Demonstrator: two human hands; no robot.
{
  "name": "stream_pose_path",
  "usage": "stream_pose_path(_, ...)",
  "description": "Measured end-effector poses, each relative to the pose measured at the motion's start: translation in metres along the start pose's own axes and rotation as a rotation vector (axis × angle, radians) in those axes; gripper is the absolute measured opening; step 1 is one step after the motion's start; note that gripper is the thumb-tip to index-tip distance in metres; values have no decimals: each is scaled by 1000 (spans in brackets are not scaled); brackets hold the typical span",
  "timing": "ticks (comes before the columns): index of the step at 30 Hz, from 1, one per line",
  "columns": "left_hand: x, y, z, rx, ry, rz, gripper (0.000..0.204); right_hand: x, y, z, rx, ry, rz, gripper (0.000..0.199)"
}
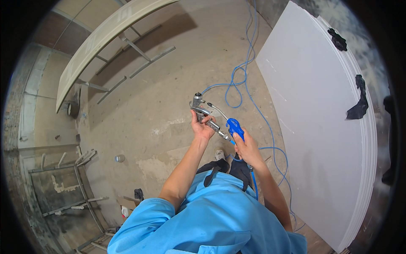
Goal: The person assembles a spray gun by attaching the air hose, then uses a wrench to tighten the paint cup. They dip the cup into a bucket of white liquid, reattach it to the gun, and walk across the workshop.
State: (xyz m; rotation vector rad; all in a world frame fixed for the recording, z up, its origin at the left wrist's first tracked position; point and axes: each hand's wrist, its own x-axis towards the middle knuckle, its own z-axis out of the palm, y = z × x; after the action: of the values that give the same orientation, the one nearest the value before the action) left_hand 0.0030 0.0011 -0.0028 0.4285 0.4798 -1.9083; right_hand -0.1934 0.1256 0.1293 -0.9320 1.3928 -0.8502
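Two tools are meeting near the middle of the view: a grey metal pneumatic tool (202, 111) and a blue air blow gun (234, 127). The left hand (202, 127) is closing its fingers around the metal tool's body, holding it up above the concrete floor (169, 84). The right hand (248, 148) is wrapping around the blow gun's blue handle, its thin nozzle pointing toward 10 o'clock at the metal tool. A blue air hose (237, 80) is trailing from the gun toward 12 o'clock, looping over the floor. To do this well, I judge the nozzle should be staying aimed close at the tool's openings, with the left hand keeping it steady and the hose lying slack. At 3 o'clock, a stack of white boards (321, 127) is leaning, dark rags (359, 106) hanging on its edge. At 10 o'clock, metal frames (127, 55) are lying beside a long pale panel (97, 38).
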Motion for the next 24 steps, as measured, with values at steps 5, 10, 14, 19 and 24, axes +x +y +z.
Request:
stream_pose_path(5,2,-3,-1,26,18,7,48,0,0,-2,-18,8,27,37)
stream_pose_path(10,2,-4,2,25,26,25,48,2,3,1,-3,6,-31,35)
stream_pose_path(14,3,-3,2,-5,38,8,48,3,5,0,-20,14,-29,36)
stream_pose_path(19,4,-2,1,0,12,4,48,4,2,1,-4,3,-40,35)
stream_pose_path(24,6,-2,-2,-53,-9,-52,50,4,-1,-2,-4,-17,-14,34)
